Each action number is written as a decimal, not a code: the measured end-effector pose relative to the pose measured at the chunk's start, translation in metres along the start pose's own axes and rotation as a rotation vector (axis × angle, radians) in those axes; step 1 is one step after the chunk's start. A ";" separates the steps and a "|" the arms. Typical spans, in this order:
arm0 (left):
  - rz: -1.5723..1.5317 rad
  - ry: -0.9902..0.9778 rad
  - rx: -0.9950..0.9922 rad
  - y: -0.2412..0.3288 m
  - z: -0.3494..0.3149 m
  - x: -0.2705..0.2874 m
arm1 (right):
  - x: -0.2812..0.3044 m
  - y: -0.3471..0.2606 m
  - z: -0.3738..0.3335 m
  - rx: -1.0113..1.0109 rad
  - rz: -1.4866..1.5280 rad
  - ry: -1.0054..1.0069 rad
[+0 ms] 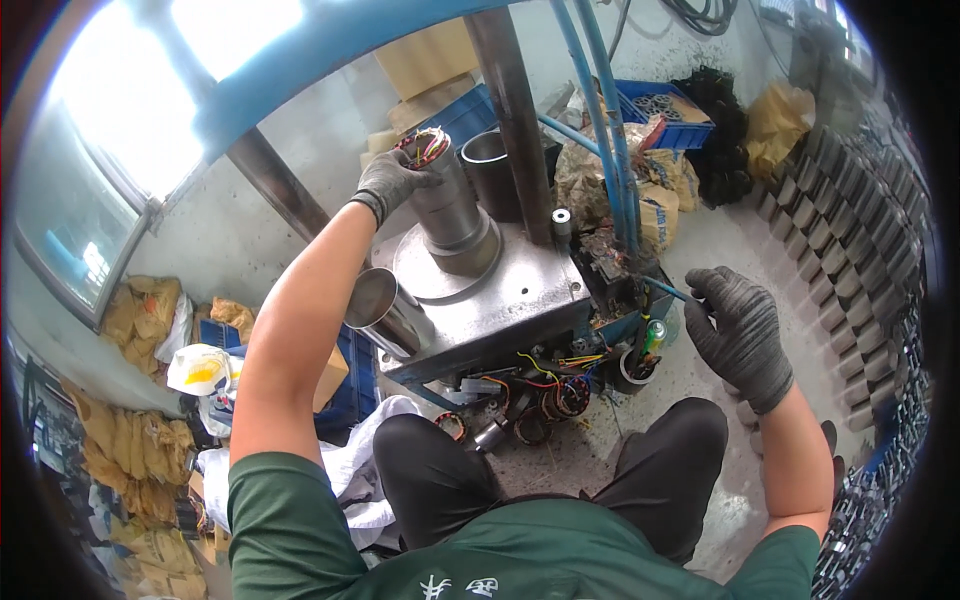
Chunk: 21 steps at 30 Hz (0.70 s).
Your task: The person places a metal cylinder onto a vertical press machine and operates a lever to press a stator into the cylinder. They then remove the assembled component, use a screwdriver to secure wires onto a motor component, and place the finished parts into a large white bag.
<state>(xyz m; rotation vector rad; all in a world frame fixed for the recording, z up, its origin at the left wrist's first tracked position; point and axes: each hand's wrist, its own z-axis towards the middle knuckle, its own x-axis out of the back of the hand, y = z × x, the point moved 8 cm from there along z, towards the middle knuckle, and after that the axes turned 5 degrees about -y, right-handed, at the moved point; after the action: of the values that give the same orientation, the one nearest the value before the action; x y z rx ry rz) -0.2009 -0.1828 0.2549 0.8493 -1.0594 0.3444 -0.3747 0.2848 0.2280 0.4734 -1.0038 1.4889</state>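
Observation:
My left hand (392, 184), in a grey glove, closes on the upper end of a motor stator (431, 148) whose windings and coloured leads stick up. The stator stands upright at the top of a grey metal cylinder (446, 208). Under that cylinder is a round base (425, 268) on the press table (530, 272). On the right, my gloved right hand (745, 335) has its fingers curled at the end of a thin blue lever (664, 288). An open-ended shiny metal tube (398, 325) leans at the table's front left corner.
A dark steel column (512, 120) and a wide dark cylinder (490, 172) stand behind the work. Several wound coils (568, 398) lie on the floor before the press. Stacked metal parts (850, 290) line the right side. A blue crate (680, 125) sits at the back.

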 end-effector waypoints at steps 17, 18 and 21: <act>-0.090 -0.005 -0.018 0.017 -0.010 -0.002 | 0.001 0.000 0.002 -0.004 0.037 -0.008; -0.071 -0.018 -0.019 0.016 -0.010 -0.002 | 0.001 0.000 0.002 -0.020 0.024 -0.027; -0.007 -0.060 -0.026 0.016 -0.008 -0.005 | 0.000 0.002 0.001 -0.026 0.008 -0.036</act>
<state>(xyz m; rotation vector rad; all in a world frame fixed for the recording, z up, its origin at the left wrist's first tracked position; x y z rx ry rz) -0.2085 -0.1660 0.2565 0.8443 -1.1147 0.3005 -0.3769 0.2844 0.2277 0.4800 -1.0532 1.4773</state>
